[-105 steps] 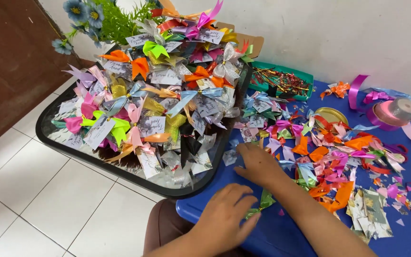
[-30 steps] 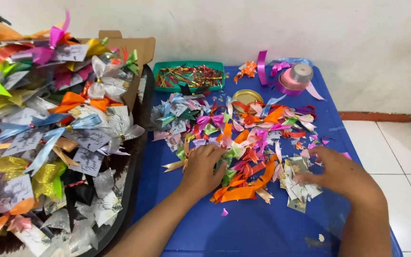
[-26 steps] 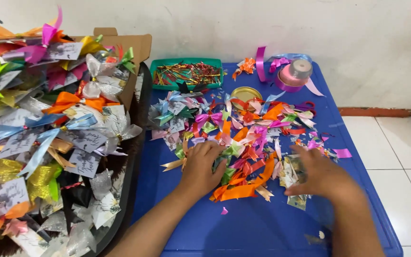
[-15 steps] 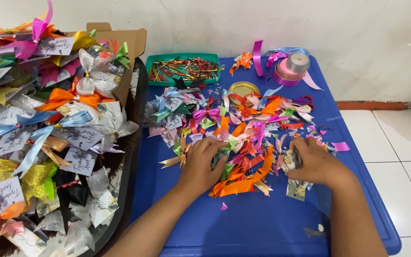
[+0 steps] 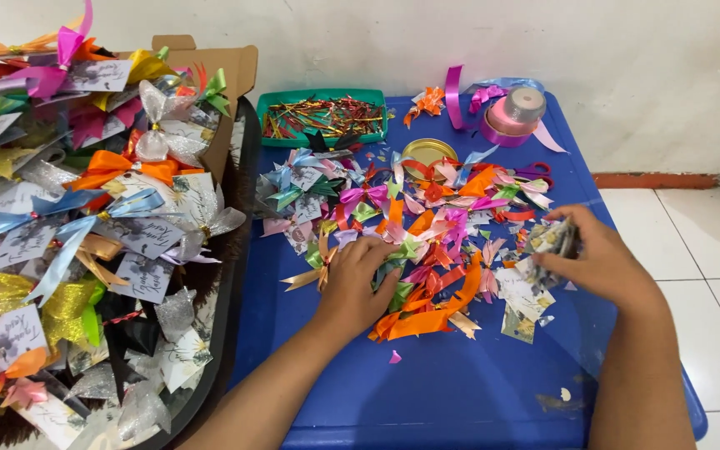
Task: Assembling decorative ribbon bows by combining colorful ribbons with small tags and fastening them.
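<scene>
A heap of small coloured ribbon bows [image 5: 427, 225] lies spread over the blue table [image 5: 460, 392]. My left hand [image 5: 358, 283] rests palm down on the heap's near left edge, fingers spread over green and orange bows. My right hand [image 5: 597, 262] is lifted at the heap's right side and pinches a small stack of printed paper tags [image 5: 558, 240]. More loose tags [image 5: 517, 296] lie just below that hand. A long orange ribbon strip [image 5: 427, 317] curls between my hands.
A black tray [image 5: 235, 275] on the left is piled with tagged ribbon bows [image 5: 85, 208]. A green tray of twist ties [image 5: 324, 117], a gold lid [image 5: 428, 152] and a pink ribbon spool [image 5: 517, 112] sit at the table's back. White wall behind, tiled floor to the right.
My right hand has drawn in from the right side of the heap, picked up a stack of paper tags and lifted it. My left hand has stayed on the bows.
</scene>
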